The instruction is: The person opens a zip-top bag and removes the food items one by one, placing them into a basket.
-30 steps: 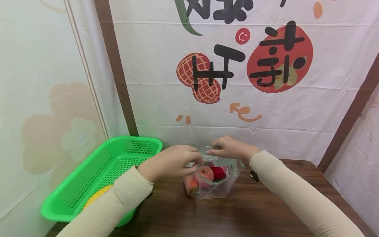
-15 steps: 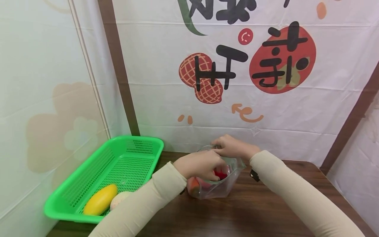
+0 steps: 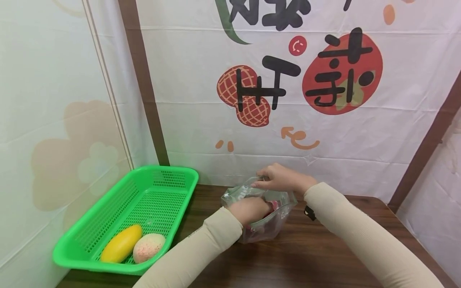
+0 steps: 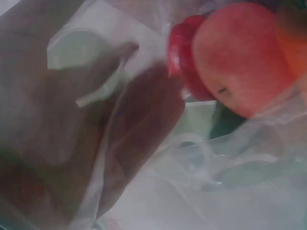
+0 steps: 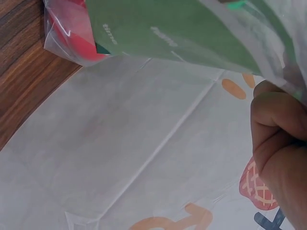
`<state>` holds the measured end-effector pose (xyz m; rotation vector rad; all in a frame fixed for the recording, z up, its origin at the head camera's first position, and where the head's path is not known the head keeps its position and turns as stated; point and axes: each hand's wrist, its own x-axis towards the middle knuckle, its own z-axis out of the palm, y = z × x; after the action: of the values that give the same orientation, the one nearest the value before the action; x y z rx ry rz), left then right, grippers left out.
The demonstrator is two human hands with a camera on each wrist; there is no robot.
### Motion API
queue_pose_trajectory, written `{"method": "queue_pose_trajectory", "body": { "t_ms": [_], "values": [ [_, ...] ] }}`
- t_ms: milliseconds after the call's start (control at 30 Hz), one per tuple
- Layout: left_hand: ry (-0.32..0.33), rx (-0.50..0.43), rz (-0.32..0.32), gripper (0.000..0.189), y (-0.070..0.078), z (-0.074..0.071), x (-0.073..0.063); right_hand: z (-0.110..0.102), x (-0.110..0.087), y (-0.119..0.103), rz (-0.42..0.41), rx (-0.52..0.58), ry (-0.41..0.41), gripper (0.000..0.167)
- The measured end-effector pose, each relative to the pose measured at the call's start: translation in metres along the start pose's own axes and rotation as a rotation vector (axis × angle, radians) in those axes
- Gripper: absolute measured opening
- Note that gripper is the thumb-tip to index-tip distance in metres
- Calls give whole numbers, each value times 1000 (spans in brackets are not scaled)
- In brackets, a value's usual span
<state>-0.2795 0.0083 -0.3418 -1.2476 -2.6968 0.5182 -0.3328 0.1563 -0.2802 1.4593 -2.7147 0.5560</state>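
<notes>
A clear plastic zip bag (image 3: 268, 232) with a green printed panel stands on the table. My right hand (image 3: 284, 179) pinches its far rim from above; the right wrist view shows curled fingers at the bag's edge. My left hand (image 3: 250, 210) reaches down through the bag's mouth, its fingertips partly hidden by the plastic. Seen from the left wrist, its fingers (image 4: 148, 110) extend close beside a shiny red item (image 4: 184, 55), possibly a bell pepper. Against that lies a pinkish-red apple (image 4: 242, 57), with an orange thing (image 4: 295, 45) partly in view at the corner.
On the left stands a green perforated basket (image 3: 183, 176). It holds a yellow oval fruit (image 3: 121, 243) and a pale round item with pink speckles (image 3: 149, 248). Behind the brown wooden table (image 3: 324, 248) hangs a white printed cloth (image 3: 194, 132).
My left hand has moved right from the bag's left rim, then down inside it, covering the apple and red item. My right hand keeps its hold on the rim.
</notes>
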Motion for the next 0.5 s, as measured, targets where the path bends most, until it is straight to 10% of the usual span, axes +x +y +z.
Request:
{"method": "queue_pose_trajectory", "body": {
  "t_ms": [300,500],
  "values": [
    [-42,-150,-249,57,9,15,5,5,1,4,-4,-8,14,40],
    [1,-148,-324,34,17,20,3,6,1,3,-11,-5,3,40]
  ]
}}
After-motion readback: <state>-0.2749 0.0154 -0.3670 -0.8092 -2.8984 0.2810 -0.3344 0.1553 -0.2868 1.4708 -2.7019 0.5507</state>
